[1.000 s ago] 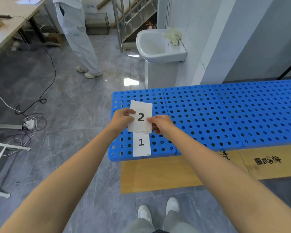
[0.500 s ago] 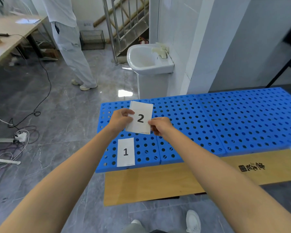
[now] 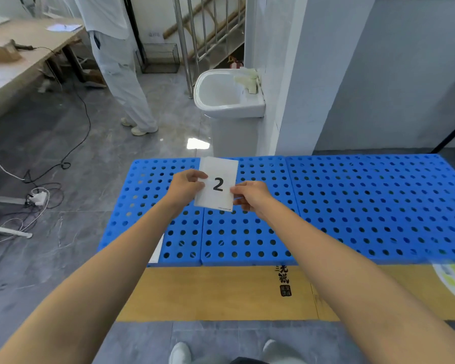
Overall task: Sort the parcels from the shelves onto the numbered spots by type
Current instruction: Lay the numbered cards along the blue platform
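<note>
Head view only.

2 hands up, both on 1 card [image 3: 217, 183] printed "2". Left hand [image 3: 185, 187] pinches the card's left edge, thumb on the face. Right hand [image 3: 250, 197] pinches the right edge, a bit lower. The card is in the air between them, slightly tilted, not touching anything else.

Under the hands: 1 blue perforated pallet [image 3: 352, 206] made of 3 panels in a row. One panel sits below the left hand, one below the right hand, and one is out to the right of the right hand.

1 white sheet [image 3: 158, 249] lies on the left panel's near edge. It is mostly hidden by the left forearm, so its print can't be read.

Cardboard [image 3: 221, 292] lies flat on the floor, nearer than both hands, running under the pallet's near edge.

2 white shoes [image 3: 180, 353] show at the bottom edge.

Beyond the hands: 1 sink [image 3: 221, 95]. Beyond and left of the left hand: 1 other person [image 3: 116, 61] standing beside 1 worktop [image 3: 16, 48]. Left of the left hand, on the floor: loose cables [image 3: 37, 198] with 1 white plug block.
</note>
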